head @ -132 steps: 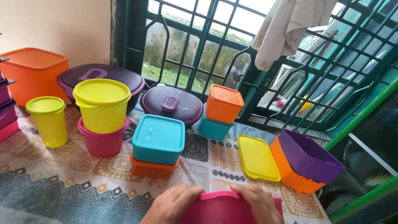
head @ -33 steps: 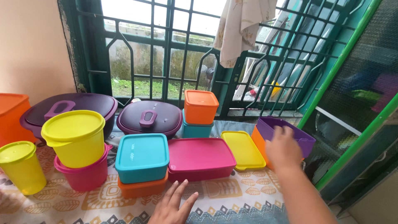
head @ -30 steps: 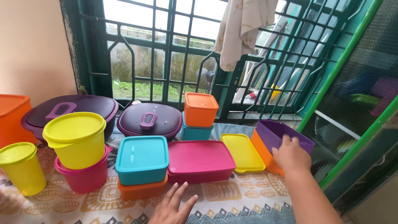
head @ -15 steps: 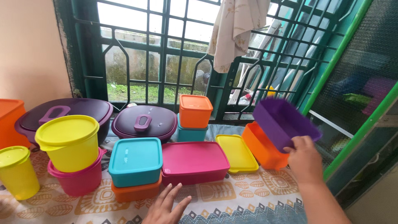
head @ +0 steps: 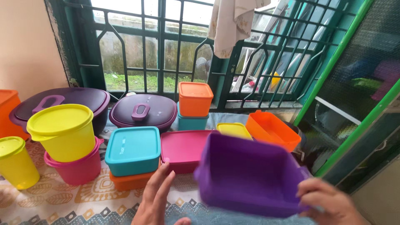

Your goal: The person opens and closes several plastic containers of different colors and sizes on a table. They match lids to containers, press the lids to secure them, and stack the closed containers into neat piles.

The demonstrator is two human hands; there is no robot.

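Observation:
My right hand (head: 329, 205) grips the right rim of an empty purple rectangular container (head: 248, 175), held in the air low and close to me. My left hand (head: 156, 200) is open with fingers spread, just left of that container and in front of the closed pink flat box (head: 181, 148). An open orange container (head: 273, 130) stands at the right, with a yellow lid (head: 234, 129) lying beside it, partly hidden by the purple one.
On the patterned cloth (head: 83, 193) stand a teal box on an orange one (head: 132, 150), a yellow tub on a pink one (head: 62, 133), a yellow cup (head: 14, 162), two dark purple lidded dishes (head: 141, 113), and an orange box on a teal one (head: 195, 100). A window grille (head: 166, 46) is behind.
My right hand has lifted the purple container out of the orange one and brought it down and left toward me. My left hand has risen toward it.

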